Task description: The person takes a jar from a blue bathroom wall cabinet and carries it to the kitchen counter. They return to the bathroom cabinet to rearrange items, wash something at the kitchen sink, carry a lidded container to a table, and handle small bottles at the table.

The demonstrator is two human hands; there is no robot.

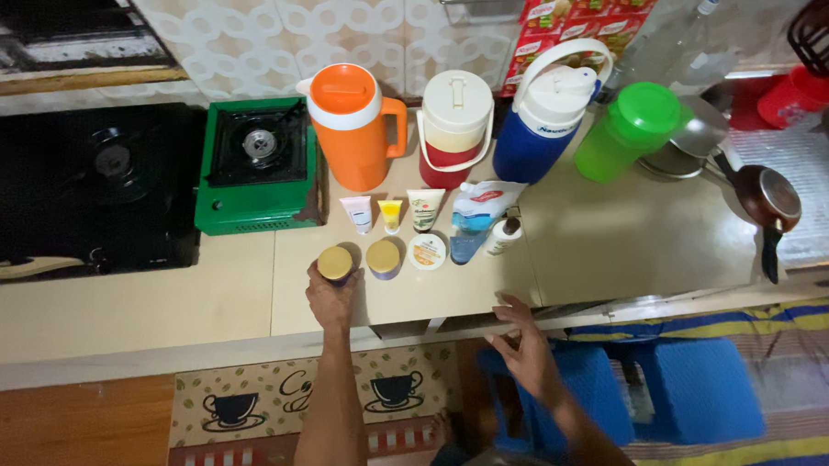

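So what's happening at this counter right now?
A person stands at a kitchen counter set with small toiletry containers. Their left hand grips a gold-lidded jar, first in a row with a second gold-lidded jar and a round white tin. Their right hand hovers open at the counter's front edge, holding nothing. Small tubes stand behind the row, then an orange jug.

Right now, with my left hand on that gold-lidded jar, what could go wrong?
The left hand grips the gold-lidded jar in a tight row: a second jar and a flat tin stand close beside it, so a sideways pull could knock them. Small tubes stand upright just behind and may topple if bumped. The right hand hovers at the counter edge, too far off to steady anything.
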